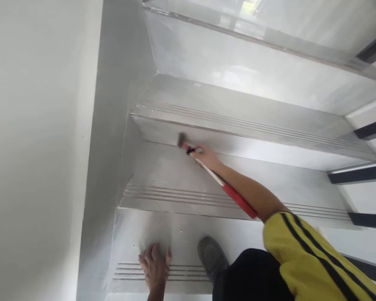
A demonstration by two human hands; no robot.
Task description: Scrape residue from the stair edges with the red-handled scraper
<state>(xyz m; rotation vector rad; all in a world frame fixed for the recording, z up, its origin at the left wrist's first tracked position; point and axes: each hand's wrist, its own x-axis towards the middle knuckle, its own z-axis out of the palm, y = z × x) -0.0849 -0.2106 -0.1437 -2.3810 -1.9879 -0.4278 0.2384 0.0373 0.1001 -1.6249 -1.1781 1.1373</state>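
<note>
The stair treads [238, 113] look like smooth grey cement with a light gloss and grooved edges, the brush handle [235, 196] is glossy red and white, and the sleeve [303, 246] is yellow cloth.

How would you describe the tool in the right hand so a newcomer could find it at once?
Start at the grey staircase. On the riser below the second grooved tread, the right hand holds a brush, bristles against the riser. Its long red-and-white handle along the forearm is the only red thing there.
</note>
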